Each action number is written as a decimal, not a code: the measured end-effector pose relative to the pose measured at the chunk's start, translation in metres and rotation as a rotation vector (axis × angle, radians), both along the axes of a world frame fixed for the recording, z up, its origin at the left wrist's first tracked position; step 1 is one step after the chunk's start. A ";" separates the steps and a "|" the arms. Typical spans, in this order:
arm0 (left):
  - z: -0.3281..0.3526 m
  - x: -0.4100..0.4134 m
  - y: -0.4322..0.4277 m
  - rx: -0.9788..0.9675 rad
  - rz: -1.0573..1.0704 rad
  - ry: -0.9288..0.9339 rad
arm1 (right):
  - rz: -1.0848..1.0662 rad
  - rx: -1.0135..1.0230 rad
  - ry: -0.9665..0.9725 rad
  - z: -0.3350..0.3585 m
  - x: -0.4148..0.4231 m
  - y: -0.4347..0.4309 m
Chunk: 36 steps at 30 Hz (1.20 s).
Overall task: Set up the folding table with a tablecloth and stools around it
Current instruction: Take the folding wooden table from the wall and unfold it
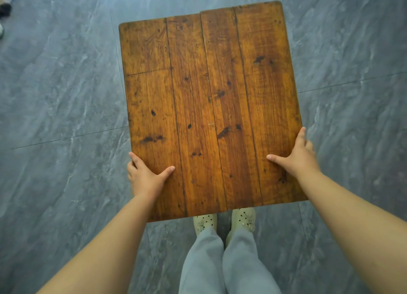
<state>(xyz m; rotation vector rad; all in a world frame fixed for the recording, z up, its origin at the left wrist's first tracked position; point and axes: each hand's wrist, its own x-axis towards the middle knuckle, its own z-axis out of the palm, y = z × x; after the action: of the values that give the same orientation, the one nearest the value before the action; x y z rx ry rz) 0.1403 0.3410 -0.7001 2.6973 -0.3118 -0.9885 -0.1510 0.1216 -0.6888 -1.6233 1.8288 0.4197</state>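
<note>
A folding table [209,108] with a worn brown plank top fills the middle of the view, seen from above; its legs are hidden beneath the top. My left hand [146,177] grips the table's left edge near the close corner, thumb lying on the top and fingers wrapped over the side. My right hand [297,155] holds the right edge in the same way, thumb on the wood. No tablecloth or stools are in view.
Grey marbled floor tiles [61,100] surround the table on all sides. My feet in pale perforated shoes [224,221] stand just under the table's near edge. Some dark and light items [5,5] lie at the far left top corner.
</note>
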 end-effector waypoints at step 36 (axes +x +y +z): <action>0.006 -0.024 0.019 0.167 -0.071 0.016 | 0.104 -0.075 0.035 0.011 -0.014 0.024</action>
<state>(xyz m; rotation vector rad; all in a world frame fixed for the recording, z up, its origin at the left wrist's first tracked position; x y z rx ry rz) 0.1168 0.3597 -0.6938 2.8434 -0.3388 -1.1015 -0.1648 0.1452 -0.6777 -1.7786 1.8104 0.4321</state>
